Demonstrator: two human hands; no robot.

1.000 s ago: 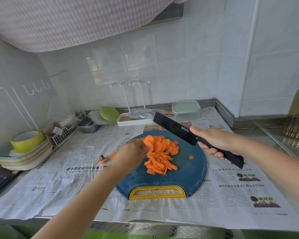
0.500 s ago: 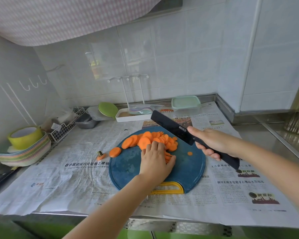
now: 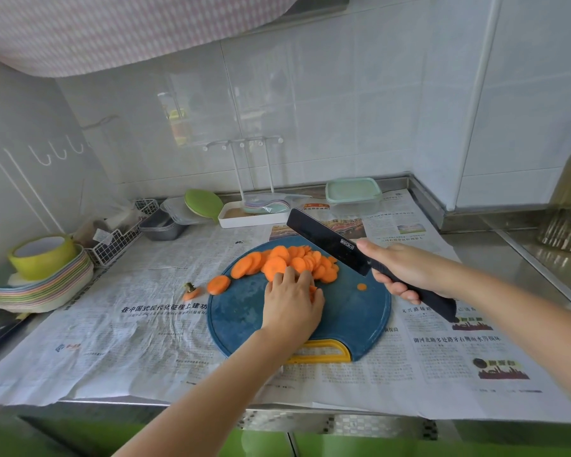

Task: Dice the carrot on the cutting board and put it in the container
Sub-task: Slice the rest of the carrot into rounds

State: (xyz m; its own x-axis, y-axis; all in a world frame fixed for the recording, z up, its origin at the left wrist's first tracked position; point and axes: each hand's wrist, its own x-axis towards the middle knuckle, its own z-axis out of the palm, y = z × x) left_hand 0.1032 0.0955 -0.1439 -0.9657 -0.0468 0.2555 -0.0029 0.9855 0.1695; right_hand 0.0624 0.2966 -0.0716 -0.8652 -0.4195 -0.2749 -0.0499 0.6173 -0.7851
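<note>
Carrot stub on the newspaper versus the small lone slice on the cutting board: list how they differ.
The carrot stub lies on the newspaper, left of the cutting board; the lone slice lies on the board. The stub is chunky with a stem end; the slice is a flat disc. Both are orange and sit apart from the pile.

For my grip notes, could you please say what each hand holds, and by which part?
Right hand grips the black knife by its handle; left hand only presses the carrot slices.
</note>
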